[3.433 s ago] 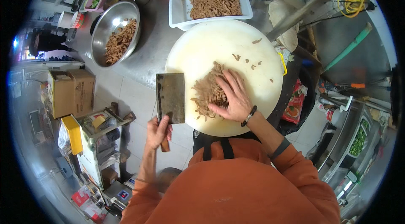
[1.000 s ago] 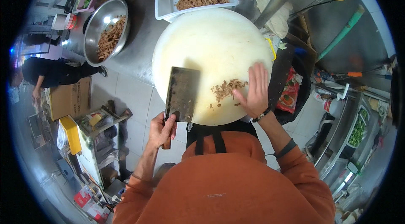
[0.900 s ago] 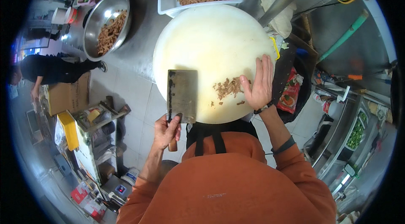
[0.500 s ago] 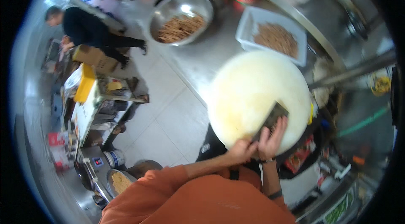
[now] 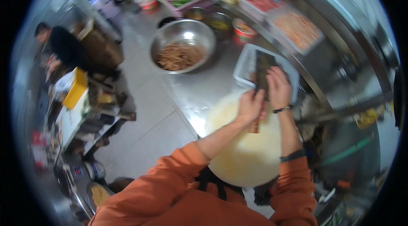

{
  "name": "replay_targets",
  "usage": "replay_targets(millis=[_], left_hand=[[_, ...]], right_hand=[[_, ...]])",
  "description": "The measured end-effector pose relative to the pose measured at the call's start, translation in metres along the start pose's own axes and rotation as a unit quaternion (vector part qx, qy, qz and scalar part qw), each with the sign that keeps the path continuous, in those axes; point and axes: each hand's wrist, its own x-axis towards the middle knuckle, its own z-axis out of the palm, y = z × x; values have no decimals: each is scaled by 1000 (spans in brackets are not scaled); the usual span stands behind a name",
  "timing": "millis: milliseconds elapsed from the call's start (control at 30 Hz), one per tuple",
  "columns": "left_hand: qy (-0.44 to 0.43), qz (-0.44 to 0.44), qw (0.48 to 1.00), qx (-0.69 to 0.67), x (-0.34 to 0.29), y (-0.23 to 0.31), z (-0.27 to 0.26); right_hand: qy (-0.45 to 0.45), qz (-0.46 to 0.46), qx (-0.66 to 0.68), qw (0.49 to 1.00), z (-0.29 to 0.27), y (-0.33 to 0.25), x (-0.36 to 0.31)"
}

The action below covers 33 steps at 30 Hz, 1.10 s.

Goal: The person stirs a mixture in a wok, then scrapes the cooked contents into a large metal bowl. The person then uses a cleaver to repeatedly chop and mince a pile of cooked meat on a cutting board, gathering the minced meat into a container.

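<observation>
A cleaver [image 5: 262, 65] is held over the white plastic tub [image 5: 239, 74], its broad dark blade pointing away from me. My left hand [image 5: 251, 106] is closed around it where blade and handle meet; the brown handle end [image 5: 254, 128] sticks out below. My right hand [image 5: 278, 88] rests against the blade's right side with its fingers stretched out; whether anything lies between palm and blade is hidden. A little of the brown chopped food in the tub shows left of the blade. Beneath my wrists lies the round pale cutting board [image 5: 244, 162].
A steel bowl [image 5: 202, 34] of brown strips [image 5: 180, 56] stands on the steel counter [image 5: 191, 88]. Tubs of toppings [image 5: 295, 30] line the back right. At the left, a person in dark clothes [image 5: 70, 47] stands by a cluttered table [image 5: 70, 113].
Both my hands and the cleaver have moved away from me, off the cutting board and over the white tub. My view has shifted. The person at left is bent farther left.
</observation>
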Motion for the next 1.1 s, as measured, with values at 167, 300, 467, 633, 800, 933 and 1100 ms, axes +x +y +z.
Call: replay_targets(millis=[167, 300, 467, 633, 800, 933, 1100], left_hand=[[70, 43, 997, 16, 33, 9, -27], [-38, 12, 995, 92, -33, -24, -97], [-164, -155, 972, 66, -104, -70, -110], [-113, -108, 984, 82, -109, -95, -98], [-91, -20, 917, 388, -107, -76, -110], [-143, -52, 851, 503, -128, -35, -122], [-123, 46, 878, 461, -96, 23, -185]], right_hand=[[-91, 181, -22, 979, 24, 127, 35], [-93, 119, 7, 989, 3, 199, 12], [-108, 128, 28, 985, -5, 225, -8], [-128, 73, -12, 989, -13, 154, -17], [-84, 85, 94, 988, -10, 44, -36], [-100, 101, 50, 989, 9, 9, -13], [-98, 142, 92, 981, 43, -39, 6]])
